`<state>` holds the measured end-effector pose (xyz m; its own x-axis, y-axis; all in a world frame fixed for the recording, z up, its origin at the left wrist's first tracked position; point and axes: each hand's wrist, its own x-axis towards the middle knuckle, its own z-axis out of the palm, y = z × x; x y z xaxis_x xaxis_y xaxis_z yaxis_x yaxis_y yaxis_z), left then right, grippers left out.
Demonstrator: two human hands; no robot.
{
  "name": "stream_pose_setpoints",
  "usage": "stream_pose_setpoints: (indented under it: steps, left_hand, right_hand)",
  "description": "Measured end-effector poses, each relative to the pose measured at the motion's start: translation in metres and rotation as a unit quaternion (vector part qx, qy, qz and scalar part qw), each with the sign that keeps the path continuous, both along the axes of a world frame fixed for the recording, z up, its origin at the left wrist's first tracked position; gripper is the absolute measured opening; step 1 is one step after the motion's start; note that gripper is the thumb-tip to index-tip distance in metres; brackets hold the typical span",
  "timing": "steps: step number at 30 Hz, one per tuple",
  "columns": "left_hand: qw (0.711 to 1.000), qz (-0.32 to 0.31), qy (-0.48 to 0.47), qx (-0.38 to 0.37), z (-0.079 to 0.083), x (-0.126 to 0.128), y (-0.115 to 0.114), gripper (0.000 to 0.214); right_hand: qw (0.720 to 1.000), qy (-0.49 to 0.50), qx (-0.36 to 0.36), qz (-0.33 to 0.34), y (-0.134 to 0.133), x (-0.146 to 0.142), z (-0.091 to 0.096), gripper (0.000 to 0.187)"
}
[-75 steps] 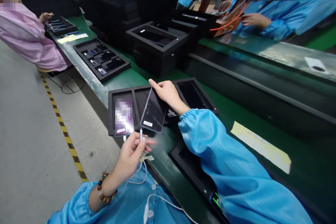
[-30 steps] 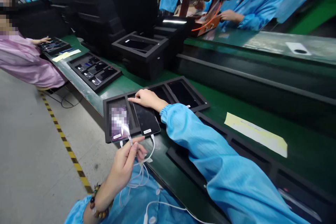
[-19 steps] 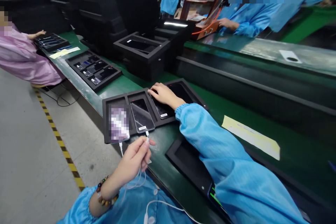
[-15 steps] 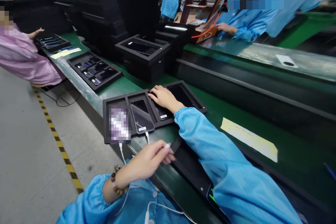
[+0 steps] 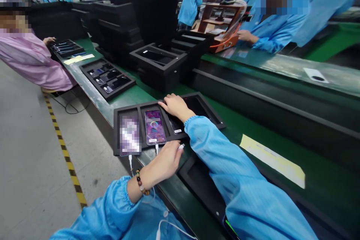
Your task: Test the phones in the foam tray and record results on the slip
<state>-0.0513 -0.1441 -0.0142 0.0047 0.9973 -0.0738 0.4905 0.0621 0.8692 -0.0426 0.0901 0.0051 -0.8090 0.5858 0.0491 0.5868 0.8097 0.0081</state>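
A black foam tray holds several smartphones in separate compartments. Its leftmost phone, pixelated here, and the lit phone beside it each have a white cable at the lower end. My right hand is curled over the upper end of a dark phone in the third compartment, fingertips partly hidden. My left hand, wearing a beaded bracelet, pinches a white cable plug close to that phone's lower edge. The plug is apart from the phone.
Another phone tray lies farther along the green bench, near tall stacks of black trays. A yellow paper strip lies at right. A second black tray sits under my right sleeve. Co-workers sit at left and across the bench.
The second phone's screen has lit up with a charging ring. My left hand has moved up and closer to the third phone with the plug. My right hand stays at that phone's upper end.
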Motion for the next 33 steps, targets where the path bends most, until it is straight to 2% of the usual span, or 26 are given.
stream_pose_setpoints:
  steps: [5,13,17,22,26,28,30,33]
  left_hand:
    - [1.000,0.005,0.018,-0.002,0.005,0.000,-0.002,0.028]
    - [0.998,-0.011,0.055,0.033,-0.001,0.005,-0.005,0.027]
    - [0.997,-0.008,0.062,0.035,-0.004,0.006,-0.003,0.026]
    - [0.999,0.018,0.036,0.031,-0.006,0.003,-0.004,0.027]
    - [0.999,0.012,0.029,0.019,0.001,0.002,-0.005,0.025]
    - [0.999,0.022,-0.003,0.027,0.003,0.003,-0.006,0.023]
    - [0.996,0.032,-0.088,0.011,0.004,0.003,-0.005,0.026]
    - [0.972,0.041,-0.228,-0.029,0.001,0.005,-0.002,0.043]
  right_hand:
    - [1.000,-0.009,0.003,-0.014,-0.001,-0.010,0.007,0.061]
    - [0.998,-0.019,0.007,-0.064,-0.010,0.018,0.001,0.058]
    - [0.998,-0.011,0.009,-0.057,-0.006,0.015,0.002,0.059]
    - [0.998,0.026,0.009,-0.053,0.003,0.007,0.015,0.055]
    - [0.991,0.085,-0.046,-0.088,0.005,0.011,0.028,0.055]
    - [0.986,0.109,-0.081,-0.094,0.006,0.013,0.036,0.058]
    - [0.981,0.127,-0.095,-0.111,0.007,0.014,0.044,0.063]
    - [0.969,0.152,-0.107,-0.161,0.011,0.012,0.051,0.065]
